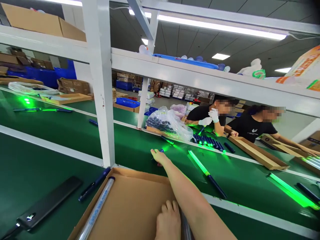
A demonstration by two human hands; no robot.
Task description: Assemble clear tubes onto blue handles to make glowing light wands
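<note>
My right hand reaches out over the green conveyor belt, its fingers closed around a dark blue light-stick handle with green light beside it. Most of that handle is hidden by the hand. My left hand lies inside an open cardboard box, fingers curled near its right side. Beside it is a clear tube, partly covered by my right forearm; whether the fingers grip it is unclear. Along the box's left wall lies another clear tube with blue print and a dark cap.
A white post rises behind the box. On the left are a black paddle-shaped object and a dark blue stick. A lit green stick lies right. Two co-workers work across the belt near several dark handles.
</note>
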